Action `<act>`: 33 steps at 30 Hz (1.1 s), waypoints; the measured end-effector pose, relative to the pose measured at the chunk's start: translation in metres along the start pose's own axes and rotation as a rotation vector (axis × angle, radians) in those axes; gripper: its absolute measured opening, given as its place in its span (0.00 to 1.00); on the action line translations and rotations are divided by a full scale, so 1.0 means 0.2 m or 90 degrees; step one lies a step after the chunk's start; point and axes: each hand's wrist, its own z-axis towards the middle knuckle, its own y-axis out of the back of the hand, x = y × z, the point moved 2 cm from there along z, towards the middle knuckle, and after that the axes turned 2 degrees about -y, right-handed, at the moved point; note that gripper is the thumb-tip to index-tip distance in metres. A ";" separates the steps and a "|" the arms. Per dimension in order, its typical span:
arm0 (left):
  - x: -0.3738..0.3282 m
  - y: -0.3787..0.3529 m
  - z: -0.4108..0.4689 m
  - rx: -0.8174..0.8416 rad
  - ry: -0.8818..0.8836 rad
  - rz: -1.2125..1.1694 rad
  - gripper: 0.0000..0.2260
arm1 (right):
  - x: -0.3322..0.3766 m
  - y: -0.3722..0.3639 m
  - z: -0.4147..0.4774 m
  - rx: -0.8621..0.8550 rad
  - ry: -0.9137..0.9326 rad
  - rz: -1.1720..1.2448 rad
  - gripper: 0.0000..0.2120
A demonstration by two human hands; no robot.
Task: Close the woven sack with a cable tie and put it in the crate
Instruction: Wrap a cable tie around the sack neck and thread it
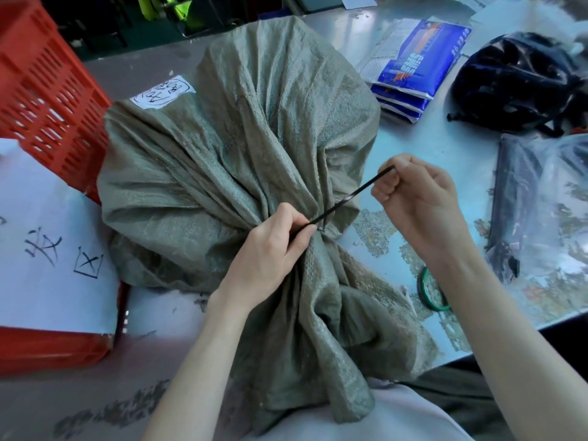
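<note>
Standing at the far left edge of the worn table (445,160) is a red slatted crate (47,100), and nearer the camera a second red bin (57,348) carries a white sheet (47,243) with handwritten characters on it. Just beside them, filling the middle of the table, lies the grey-green woven sack (229,148), bulging and creased, with a small white label (162,92) stuck to its upper left side. Its mouth is gathered into a tight neck toward the person, and the loose fabric below the neck spills over the table edge. The left hand (270,249) is clamped on that neck, thumb and forefinger pinched right where the black cable tie (350,195) circles the bunched cloth. From there the tie's free tail runs up and to the right, drawn straight, into the right hand (416,192), which is closed in a fist around its end, held apart from the left and above the table. Under the right forearm a green ring (428,294), perhaps a roll of tape, rests on the surface. Further right sit a stack of blue and white packets (413,65), a dark helmet-like object (521,81) and a clear plastic bag (541,198) with dark contents.
</note>
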 end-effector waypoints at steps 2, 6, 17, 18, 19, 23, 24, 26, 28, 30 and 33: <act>0.02 0.00 -0.02 0.004 -0.015 0.045 0.10 | 0.02 0.02 0.01 -0.012 0.006 0.045 0.05; 0.05 0.00 -0.04 -0.028 -0.086 0.248 0.08 | 0.04 0.05 0.04 0.000 -0.007 0.141 0.09; 0.21 0.02 -0.21 0.044 0.043 0.384 0.05 | 0.45 0.06 0.14 -0.018 0.117 0.300 0.11; 0.22 0.01 -0.21 0.043 0.040 0.359 0.04 | 0.47 0.06 0.16 -0.019 0.118 0.264 0.10; 0.20 0.00 -0.19 0.046 0.031 0.336 0.05 | 0.45 0.04 0.16 -0.030 0.107 0.186 0.10; 0.12 -0.04 -0.10 0.030 -0.021 0.267 0.10 | 0.16 -0.01 0.10 -0.003 0.008 0.020 0.15; 0.11 -0.04 -0.08 0.025 -0.031 0.260 0.09 | 0.10 -0.02 0.08 0.017 -0.012 0.004 0.13; 0.09 -0.04 -0.06 0.014 -0.032 0.241 0.09 | 0.03 -0.02 0.04 0.043 -0.037 -0.064 0.09; 0.07 -0.04 -0.04 -0.002 -0.023 0.223 0.10 | -0.01 -0.03 0.01 0.078 -0.054 -0.126 0.07; 0.05 -0.05 -0.03 -0.015 -0.017 0.206 0.10 | -0.04 -0.06 -0.03 0.140 -0.073 -0.171 0.14; 0.03 -0.05 -0.01 -0.016 -0.021 0.201 0.08 | -0.07 -0.11 -0.08 0.194 -0.082 -0.267 0.14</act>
